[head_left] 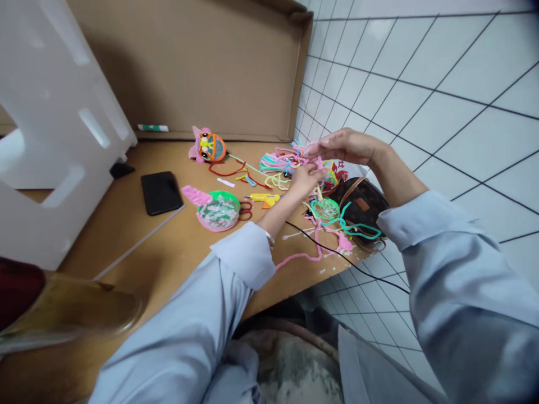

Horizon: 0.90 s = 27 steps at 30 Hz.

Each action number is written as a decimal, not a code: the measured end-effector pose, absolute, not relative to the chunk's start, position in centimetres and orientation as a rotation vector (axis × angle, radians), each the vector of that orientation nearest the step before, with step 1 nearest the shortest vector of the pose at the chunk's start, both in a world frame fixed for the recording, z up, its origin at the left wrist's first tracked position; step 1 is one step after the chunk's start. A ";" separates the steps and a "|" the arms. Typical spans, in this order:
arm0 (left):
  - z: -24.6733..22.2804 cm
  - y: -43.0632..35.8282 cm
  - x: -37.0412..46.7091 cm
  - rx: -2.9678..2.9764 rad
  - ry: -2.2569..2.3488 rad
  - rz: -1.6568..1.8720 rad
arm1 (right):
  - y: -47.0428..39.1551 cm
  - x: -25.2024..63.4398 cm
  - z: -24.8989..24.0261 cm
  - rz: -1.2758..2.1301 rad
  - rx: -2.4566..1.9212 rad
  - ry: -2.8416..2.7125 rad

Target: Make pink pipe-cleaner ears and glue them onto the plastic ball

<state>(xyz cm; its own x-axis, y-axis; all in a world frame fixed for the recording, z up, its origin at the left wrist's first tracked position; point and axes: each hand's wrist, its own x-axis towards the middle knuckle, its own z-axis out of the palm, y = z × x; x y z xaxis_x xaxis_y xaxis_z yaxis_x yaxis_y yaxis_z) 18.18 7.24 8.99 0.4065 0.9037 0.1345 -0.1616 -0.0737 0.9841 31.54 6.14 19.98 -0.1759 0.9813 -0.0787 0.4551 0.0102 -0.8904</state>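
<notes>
Over the far right of the table, my left hand (309, 178) reaches into a heap of coloured pipe cleaners (275, 161), its fingers curled in close to pink strands. Whether it pinches one of them is too small to make out. Just above it, my right hand (347, 145) is held palm down with its fingers stretched out to the left, their tips at the edge of the heap. Below the hands lie a green pipe-cleaner coil (326, 209) and a long pink pipe cleaner (301, 257). A yellow glue gun (265, 198) rests left of my left wrist.
A decorated animal-face piece (209, 147) lies at the back. Nearer are a clear round piece with green and pink edging (219, 212), red-handled scissors (246, 210), and a black phone (160, 193). A brown handbag (362, 203) sits at right, a black cable (357, 267) crosses the edge, and a cup (84, 303) stands left.
</notes>
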 end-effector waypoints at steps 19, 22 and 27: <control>8.1 8.6 13.8 0.816 0.897 1.327 | 7.5 38.6 15.9 0.124 -1.985 -1.665; 8.3 8.8 12.4 0.832 0.924 1.363 | 6.4 41.5 15.1 -0.182 -1.991 -1.534; 8.2 8.3 12.0 0.803 0.866 1.295 | 6.6 42.1 14.9 -0.178 -2.136 -1.479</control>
<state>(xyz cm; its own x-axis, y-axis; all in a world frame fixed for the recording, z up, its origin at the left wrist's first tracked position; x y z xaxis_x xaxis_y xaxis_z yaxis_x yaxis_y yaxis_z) 11.98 8.35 8.19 0.0672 0.9940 -0.0862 -0.4598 0.1076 0.8815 42.06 6.59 14.87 0.3919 0.8310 0.3947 0.9009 -0.2598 -0.3476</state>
